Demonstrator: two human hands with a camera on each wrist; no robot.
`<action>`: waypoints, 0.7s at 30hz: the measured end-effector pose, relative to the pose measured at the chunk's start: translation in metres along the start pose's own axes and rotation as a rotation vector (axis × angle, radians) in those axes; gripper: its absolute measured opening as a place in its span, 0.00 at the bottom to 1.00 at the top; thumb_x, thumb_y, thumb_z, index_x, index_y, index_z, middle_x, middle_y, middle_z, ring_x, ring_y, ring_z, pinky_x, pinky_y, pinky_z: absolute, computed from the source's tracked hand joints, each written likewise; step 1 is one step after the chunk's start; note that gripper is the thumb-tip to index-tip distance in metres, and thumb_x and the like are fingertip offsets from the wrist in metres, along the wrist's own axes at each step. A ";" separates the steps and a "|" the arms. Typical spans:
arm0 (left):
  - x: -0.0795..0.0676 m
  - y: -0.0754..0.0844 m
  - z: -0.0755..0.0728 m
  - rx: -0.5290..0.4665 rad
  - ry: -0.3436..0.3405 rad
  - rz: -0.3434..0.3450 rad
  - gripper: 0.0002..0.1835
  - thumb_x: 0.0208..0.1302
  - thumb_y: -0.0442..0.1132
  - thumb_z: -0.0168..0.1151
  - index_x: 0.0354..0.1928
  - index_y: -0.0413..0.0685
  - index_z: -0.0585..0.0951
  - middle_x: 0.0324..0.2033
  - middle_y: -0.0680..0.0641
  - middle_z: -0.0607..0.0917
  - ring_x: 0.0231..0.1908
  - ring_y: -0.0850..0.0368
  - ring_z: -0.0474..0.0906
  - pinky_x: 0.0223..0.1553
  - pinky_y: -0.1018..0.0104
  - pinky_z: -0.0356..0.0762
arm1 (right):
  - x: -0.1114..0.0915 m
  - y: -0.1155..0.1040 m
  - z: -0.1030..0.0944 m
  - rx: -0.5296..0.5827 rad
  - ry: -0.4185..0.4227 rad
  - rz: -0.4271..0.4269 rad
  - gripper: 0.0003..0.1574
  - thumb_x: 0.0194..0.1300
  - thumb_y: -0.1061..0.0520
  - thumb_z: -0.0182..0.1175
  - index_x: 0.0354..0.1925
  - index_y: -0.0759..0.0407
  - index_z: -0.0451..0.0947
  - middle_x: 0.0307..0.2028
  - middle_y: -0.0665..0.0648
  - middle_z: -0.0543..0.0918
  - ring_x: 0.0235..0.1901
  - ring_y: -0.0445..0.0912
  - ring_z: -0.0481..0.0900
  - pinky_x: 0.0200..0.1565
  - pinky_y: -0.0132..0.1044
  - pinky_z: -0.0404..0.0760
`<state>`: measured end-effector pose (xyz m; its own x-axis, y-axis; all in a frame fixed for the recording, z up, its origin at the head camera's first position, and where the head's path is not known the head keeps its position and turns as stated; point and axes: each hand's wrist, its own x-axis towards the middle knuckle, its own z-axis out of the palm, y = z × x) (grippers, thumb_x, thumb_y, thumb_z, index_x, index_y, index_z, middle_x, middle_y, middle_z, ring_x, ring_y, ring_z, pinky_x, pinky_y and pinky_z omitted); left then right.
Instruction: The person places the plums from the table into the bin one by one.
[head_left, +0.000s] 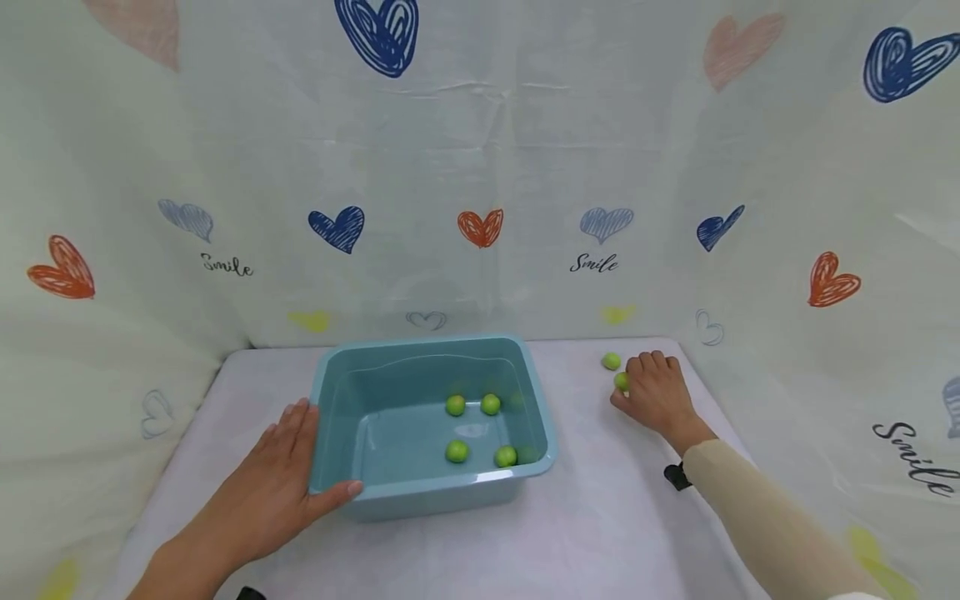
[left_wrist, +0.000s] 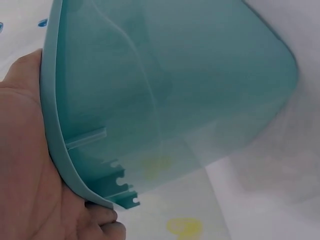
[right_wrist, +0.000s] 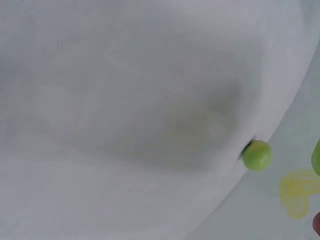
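Observation:
A pale blue-green plastic tub (head_left: 435,493) stands on the table, with several small round green fruits (head_left: 457,451) on its floor. My left hand (head_left: 262,475) rests against the tub's left rim, fingers straight along the side and thumb over the front corner. In the left wrist view, the palm lies along the tub's rim (left_wrist: 50,110). Off to the right, my right hand (head_left: 658,396) pinches a green fruit (head_left: 622,382) between thumb and fingers. Another green fruit (head_left: 611,361) lies just beyond it near the table's far edge, and the right wrist view shows this fruit (right_wrist: 257,155) too.
White cloth covers the table (head_left: 585,517). A white curtain (head_left: 480,150) printed with hearts and "Smile" hangs behind and at both sides, close to the table's edges. Table surface separates the tub from the right hand.

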<state>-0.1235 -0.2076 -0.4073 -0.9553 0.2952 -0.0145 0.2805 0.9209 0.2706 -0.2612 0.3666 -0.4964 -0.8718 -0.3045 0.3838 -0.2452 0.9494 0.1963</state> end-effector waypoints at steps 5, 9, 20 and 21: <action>-0.002 -0.001 -0.001 -0.005 -0.012 -0.011 0.69 0.64 0.79 0.57 0.80 0.24 0.47 0.81 0.25 0.48 0.80 0.25 0.48 0.75 0.26 0.53 | 0.007 -0.015 -0.020 0.010 0.102 -0.079 0.25 0.56 0.45 0.68 0.33 0.61 0.69 0.27 0.56 0.68 0.34 0.56 0.68 0.42 0.51 0.70; -0.003 0.000 -0.002 0.017 -0.010 -0.010 0.69 0.64 0.80 0.56 0.81 0.25 0.49 0.81 0.25 0.49 0.80 0.25 0.49 0.75 0.27 0.53 | 0.012 -0.029 -0.033 0.021 0.137 -0.118 0.26 0.56 0.44 0.69 0.35 0.62 0.71 0.29 0.57 0.71 0.35 0.56 0.69 0.42 0.51 0.71; -0.003 0.002 -0.005 0.032 0.009 -0.053 0.72 0.60 0.84 0.56 0.80 0.25 0.49 0.80 0.25 0.52 0.79 0.25 0.51 0.75 0.26 0.52 | 0.028 -0.050 -0.064 0.042 0.196 -0.208 0.24 0.55 0.44 0.69 0.34 0.61 0.72 0.30 0.58 0.74 0.35 0.56 0.71 0.41 0.50 0.71; -0.002 0.003 -0.005 0.026 0.009 -0.048 0.72 0.60 0.83 0.56 0.81 0.25 0.49 0.81 0.25 0.52 0.79 0.26 0.50 0.76 0.27 0.52 | 0.030 -0.051 -0.069 0.044 0.211 -0.214 0.24 0.55 0.44 0.68 0.34 0.61 0.72 0.29 0.58 0.74 0.34 0.56 0.70 0.41 0.50 0.71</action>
<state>-0.1214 -0.2069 -0.4013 -0.9686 0.2480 -0.0180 0.2362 0.9405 0.2444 -0.2456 0.3041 -0.4325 -0.6920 -0.5029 0.5179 -0.4362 0.8629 0.2551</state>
